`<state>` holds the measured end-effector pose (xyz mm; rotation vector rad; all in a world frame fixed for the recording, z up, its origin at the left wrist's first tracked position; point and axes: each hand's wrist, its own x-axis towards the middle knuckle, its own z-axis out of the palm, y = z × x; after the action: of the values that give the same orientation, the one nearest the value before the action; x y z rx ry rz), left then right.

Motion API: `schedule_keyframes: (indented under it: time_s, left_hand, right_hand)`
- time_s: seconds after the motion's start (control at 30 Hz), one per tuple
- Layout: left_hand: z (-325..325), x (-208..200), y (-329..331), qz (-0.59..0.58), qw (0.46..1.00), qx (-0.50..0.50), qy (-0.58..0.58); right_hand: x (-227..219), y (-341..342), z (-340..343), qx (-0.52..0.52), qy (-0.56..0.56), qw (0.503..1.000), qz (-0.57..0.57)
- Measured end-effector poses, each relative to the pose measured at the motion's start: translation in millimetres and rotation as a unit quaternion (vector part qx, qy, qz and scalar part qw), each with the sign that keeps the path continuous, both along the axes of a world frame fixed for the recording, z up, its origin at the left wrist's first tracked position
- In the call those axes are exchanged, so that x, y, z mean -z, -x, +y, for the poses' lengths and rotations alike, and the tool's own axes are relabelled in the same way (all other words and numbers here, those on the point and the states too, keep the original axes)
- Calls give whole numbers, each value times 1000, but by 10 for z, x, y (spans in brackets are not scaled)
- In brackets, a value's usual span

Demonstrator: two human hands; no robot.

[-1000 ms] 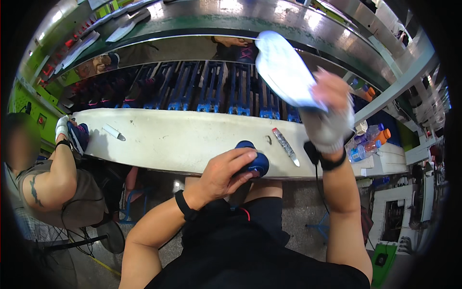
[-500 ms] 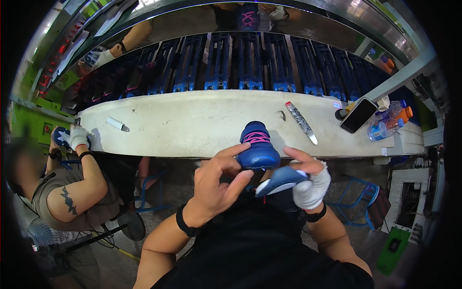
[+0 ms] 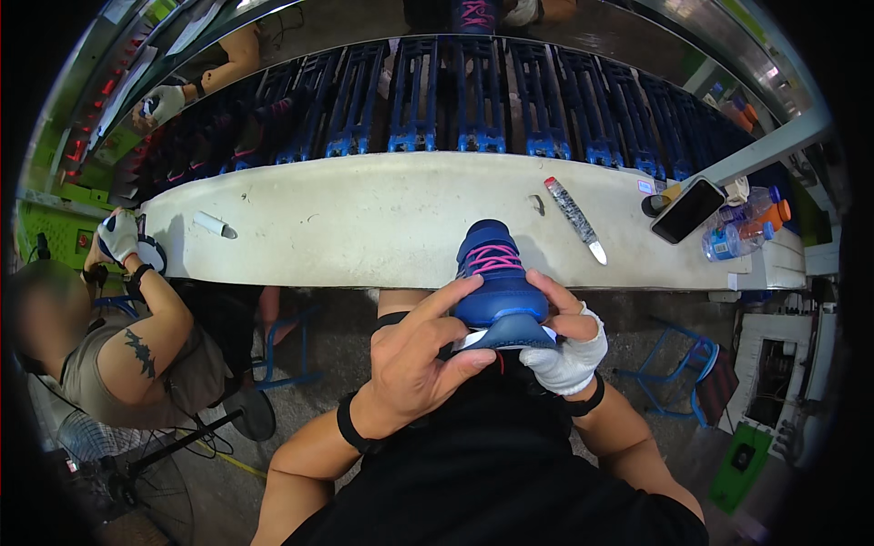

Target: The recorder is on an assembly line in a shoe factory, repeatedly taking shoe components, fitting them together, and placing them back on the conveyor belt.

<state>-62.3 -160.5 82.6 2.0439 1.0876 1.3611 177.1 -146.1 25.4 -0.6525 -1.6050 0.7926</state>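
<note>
Shoe and sole are held together at the toe, between both hands, at the worktop's near edge.
The blue shoe [image 3: 492, 296] points its toe toward the person, its heel end over the worktop [image 3: 355, 218]; whether it rests there cannot be told. The blue-and-white sole [image 3: 514, 333] lies against the toe. The left hand [image 3: 414, 346] grips from the left, thumb on the sole, index finger along the shoe's side; the right hand [image 3: 574, 350], in a white glove with bare fingertips, grips the opposite side. The two-sided hold probably keeps the parts aligned; the bare fingertips presumably aid feel. The red-ended tool [image 3: 574, 218] lies apart, beyond the right hand, and the phone [image 3: 689, 210] farther right, both seemingly placed clear of the handling.
</note>
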Motion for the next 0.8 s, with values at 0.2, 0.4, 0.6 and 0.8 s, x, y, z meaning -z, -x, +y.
schedule_keyframes:
  time_s: [0.2,0.4,0.6,0.8]
  left_hand:
    - [-24,7,-19,-22,1000,-17,-4]
    - [-92,3,-8,-49,998,-21,28]
    - [-61,-52,59,-95,990,-42,96]
    - [30,-609,503,61,978,12,200]
  right_hand:
    - [-8,-26,-29,-18,11,1000,-14]
    - [27,18,-19,-31,26,999,-5]
    - [-41,179,118,1,3,1000,-24]
    - [-92,371,239,42,-77,995,-52]
